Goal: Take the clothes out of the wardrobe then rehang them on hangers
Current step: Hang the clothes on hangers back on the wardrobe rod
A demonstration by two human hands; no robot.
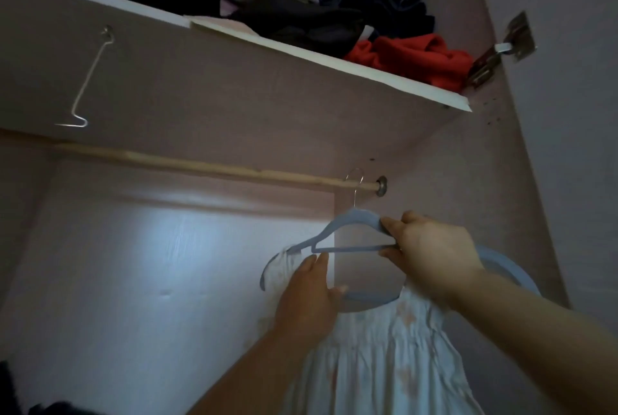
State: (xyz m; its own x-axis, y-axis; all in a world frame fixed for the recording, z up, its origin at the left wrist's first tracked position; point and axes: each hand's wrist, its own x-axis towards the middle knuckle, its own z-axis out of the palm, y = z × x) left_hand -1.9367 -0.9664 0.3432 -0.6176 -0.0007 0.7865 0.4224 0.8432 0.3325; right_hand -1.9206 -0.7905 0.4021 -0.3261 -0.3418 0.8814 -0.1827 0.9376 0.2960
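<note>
Seating the dress [384, 347] squarely on the hanger [334, 225] is judged to be the step in hand; the hanger is hung by its wire hook [355, 195] at the right end of the rod [200, 167], and the dress is draped just below the rod; whether both straps already sit on the hanger cannot be told. The hanger's right shoulder end is pinched between thumb and fingers of the right hand [431, 247]; the left hand [307, 294] is laid, fingers nearly straight, against the dress's left strap, with nothing seen to be clenched. To do it well, the strap should be drawn over the hanger's left tip while the frame is kept level, so that the hook is not twisted off the rod. The hanger is slim, pale blue and seemingly flocked, which should resist slipping; the dress is thin, pale, gathered cloth with a faint peach print and blue bound edges; the rod is rough pale wood. Above the rod, a shelf [301, 50] is piled with clothes, a red garment [411, 53] among them.
</note>
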